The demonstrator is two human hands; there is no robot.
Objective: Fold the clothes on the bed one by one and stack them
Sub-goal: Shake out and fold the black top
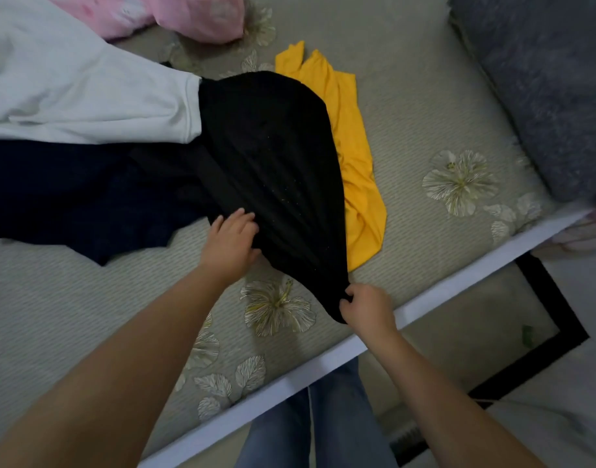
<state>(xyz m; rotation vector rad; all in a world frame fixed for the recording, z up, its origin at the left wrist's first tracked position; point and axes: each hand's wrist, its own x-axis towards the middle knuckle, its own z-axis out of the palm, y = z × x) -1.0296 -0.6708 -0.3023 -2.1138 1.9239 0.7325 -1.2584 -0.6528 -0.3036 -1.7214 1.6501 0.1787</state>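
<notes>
Five garments are spread over the floral bed cover. At the upper left of the frame a white garment is laid above a navy one, with a pink garment seen along the top edge. At centre, a black garment is draped partly over a yellow one. Its lower edge is pressed by the left hand, fingers fairly flat. Its lowest corner is pinched by the right hand, near the white bed edge.
</notes>
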